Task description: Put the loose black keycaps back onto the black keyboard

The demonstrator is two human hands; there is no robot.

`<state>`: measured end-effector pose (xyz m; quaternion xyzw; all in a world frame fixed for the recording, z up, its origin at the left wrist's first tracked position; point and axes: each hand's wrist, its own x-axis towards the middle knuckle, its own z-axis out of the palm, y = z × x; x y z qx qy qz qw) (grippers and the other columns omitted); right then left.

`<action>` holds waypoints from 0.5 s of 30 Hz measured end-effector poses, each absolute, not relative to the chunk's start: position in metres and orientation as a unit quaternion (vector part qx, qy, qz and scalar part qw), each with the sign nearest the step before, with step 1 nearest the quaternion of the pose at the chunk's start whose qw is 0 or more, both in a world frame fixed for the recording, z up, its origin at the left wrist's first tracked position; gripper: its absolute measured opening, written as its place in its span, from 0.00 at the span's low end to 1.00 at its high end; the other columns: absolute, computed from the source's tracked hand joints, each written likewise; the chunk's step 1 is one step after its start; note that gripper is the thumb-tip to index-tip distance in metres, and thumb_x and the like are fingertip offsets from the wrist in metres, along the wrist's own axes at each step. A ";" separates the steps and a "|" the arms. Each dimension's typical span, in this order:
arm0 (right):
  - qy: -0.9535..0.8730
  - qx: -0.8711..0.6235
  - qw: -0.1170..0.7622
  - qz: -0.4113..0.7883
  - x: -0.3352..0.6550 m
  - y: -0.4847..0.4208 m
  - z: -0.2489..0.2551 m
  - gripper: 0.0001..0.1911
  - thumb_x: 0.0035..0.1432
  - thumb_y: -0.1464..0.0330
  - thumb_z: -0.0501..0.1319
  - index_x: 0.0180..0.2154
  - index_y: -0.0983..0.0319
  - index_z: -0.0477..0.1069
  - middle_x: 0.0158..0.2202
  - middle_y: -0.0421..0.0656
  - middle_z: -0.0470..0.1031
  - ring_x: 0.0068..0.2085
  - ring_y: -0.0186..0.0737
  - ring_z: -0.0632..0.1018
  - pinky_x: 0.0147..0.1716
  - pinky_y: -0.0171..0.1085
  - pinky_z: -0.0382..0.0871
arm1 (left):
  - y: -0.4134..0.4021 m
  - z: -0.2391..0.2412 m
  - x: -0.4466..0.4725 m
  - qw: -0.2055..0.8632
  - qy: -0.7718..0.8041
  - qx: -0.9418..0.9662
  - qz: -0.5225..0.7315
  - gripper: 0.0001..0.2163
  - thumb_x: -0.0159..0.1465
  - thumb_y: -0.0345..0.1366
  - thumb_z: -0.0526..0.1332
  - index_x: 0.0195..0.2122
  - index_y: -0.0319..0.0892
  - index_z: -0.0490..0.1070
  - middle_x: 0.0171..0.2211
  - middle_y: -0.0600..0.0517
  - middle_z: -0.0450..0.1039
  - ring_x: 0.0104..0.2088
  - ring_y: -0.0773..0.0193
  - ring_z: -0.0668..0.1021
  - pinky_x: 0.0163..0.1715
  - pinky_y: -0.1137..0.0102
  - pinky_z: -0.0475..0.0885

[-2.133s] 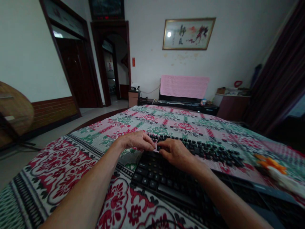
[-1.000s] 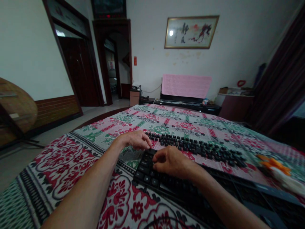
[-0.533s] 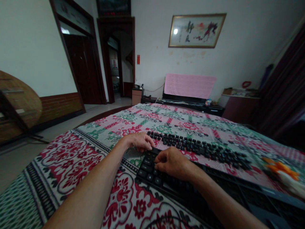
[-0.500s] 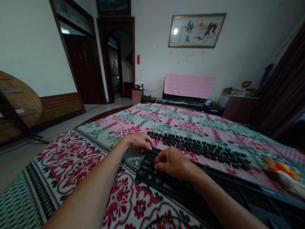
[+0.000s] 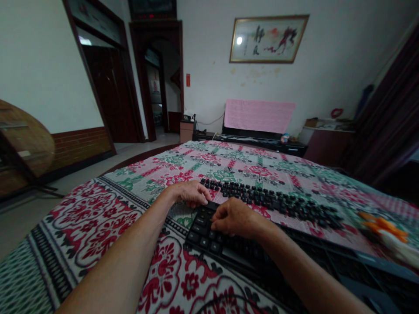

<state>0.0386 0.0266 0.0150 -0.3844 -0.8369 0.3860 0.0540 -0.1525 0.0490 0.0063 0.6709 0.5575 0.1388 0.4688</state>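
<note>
A black keyboard [image 5: 209, 237] lies on the flowered cloth in front of me. My right hand [image 5: 234, 216] rests on its left end, fingers curled and pinched down on the keys near the top corner. What the fingertips hold is hidden. My left hand [image 5: 188, 192] sits just left of the keyboard's far corner, fingers curled against the cloth. Behind both hands, a long row of loose black keycaps [image 5: 271, 201] stretches across the cloth to the right.
The table is covered by a red, green and pink patterned cloth [image 5: 108, 218]. An orange and white object [image 5: 386, 231] lies at the right. Beyond stand a pink-draped cabinet [image 5: 258, 115], a dark doorway [image 5: 160, 83] and a framed picture [image 5: 266, 38].
My right hand came back from the keycap row onto the keyboard's left end. My left hand stayed by the corner. The view shifted slightly.
</note>
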 end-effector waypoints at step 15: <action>-0.809 -0.429 0.020 0.402 0.028 0.030 0.018 0.06 0.41 0.68 0.55 0.20 0.65 0.67 0.15 0.38 0.65 0.16 0.28 0.67 0.15 0.28 0.63 | 0.054 0.001 -0.155 0.470 0.563 0.667 0.133 0.16 0.46 0.38 0.60 0.37 0.42 0.69 0.19 0.58 0.65 0.16 0.73 0.66 0.15 0.78 0.60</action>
